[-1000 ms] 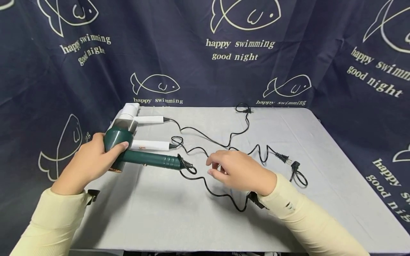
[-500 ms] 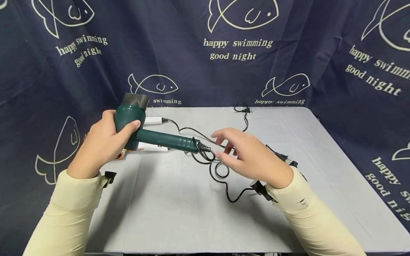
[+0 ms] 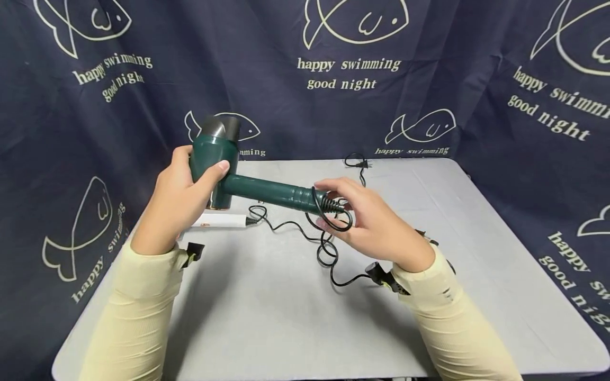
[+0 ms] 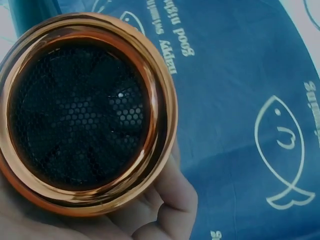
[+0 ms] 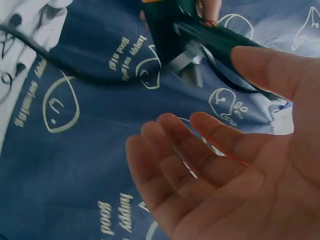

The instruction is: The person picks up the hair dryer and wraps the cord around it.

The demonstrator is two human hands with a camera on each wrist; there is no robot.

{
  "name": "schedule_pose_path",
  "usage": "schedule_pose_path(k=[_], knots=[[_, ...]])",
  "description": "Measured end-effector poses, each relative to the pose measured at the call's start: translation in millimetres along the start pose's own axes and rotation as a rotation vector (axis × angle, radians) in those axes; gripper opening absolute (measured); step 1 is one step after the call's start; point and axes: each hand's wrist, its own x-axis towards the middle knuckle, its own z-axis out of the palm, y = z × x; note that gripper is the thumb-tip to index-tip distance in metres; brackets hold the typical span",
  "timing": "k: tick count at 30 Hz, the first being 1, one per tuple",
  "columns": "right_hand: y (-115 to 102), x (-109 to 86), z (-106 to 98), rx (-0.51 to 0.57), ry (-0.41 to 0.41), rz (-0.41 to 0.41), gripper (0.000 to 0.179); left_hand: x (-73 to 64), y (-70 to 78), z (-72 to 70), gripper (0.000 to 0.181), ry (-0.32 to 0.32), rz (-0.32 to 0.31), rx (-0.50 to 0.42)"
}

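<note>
My left hand (image 3: pixel 173 198) grips the body of a dark green hair dryer (image 3: pixel 271 191), lifted above the table with its grey nozzle toward the back. Its handle points right. The left wrist view looks straight at the dryer's mesh intake (image 4: pixel 80 115) with a copper ring round it. Beside the handle's cord end is my right hand (image 3: pixel 381 227), fingers spread and loosely bent around the looped black cord (image 3: pixel 337 228). In the right wrist view the palm faces the camera, and the thumb (image 5: pixel 265 70) overlaps the green handle.
On the grey-white table (image 3: pixel 276 317), a white handle (image 3: pixel 221 220) lies under the green dryer, its black cord running right. A two-pin plug (image 3: pixel 365 164) lies at the back. Dark blue curtain (image 3: pixel 286 106) with fish prints surrounds the table's back and sides.
My left hand has raised the green dryer off the white ones and carried it rightward. My right hand has moved up and right, and the handle's cord end now reaches its fingers.
</note>
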Motion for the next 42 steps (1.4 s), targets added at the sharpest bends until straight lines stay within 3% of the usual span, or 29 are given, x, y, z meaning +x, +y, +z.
schedule_pose_path(k=[7, 12, 17, 21, 25, 28, 32, 42], knots=[[10.4, -1.3, 8.0, 0.245, -0.1, 0.173, 0.032, 8.9, 10.9, 13.4, 0.084, 0.02, 0.031, -0.081], [15.2, 2.9, 6.2, 0.317, -0.082, 0.158, 0.022, 14.9, 15.5, 22.5, 0.084, 0.054, 0.043, -0.131], [22.6, 15.0, -1.8, 0.279, 0.013, 0.132, 0.022, 21.9, 19.9, 29.2, 0.082, 0.083, 0.055, -0.186], [30.1, 27.3, -9.7, 0.246, 0.145, 0.094, 0.016, 26.1, 20.5, 36.5, 0.077, 0.087, 0.067, -0.243], [34.5, 32.6, -16.3, 0.226, 0.3, 0.107, 0.012, 29.0, 19.1, 45.9, 0.076, 0.077, 0.068, -0.291], [36.8, 31.6, -18.4, 0.275, 0.377, 0.139, 0.014, 30.3, 17.8, 50.6, 0.076, 0.075, 0.073, -0.313], [41.0, 27.8, -18.3, 0.31, 0.401, 0.155, 0.014, 31.7, 16.7, 54.8, 0.071, 0.071, 0.092, -0.315], [47.6, 27.3, -21.1, 0.145, 0.409, 0.125, 0.011, 34.0, 15.0, 61.3, 0.063, 0.015, 0.144, -0.332]])
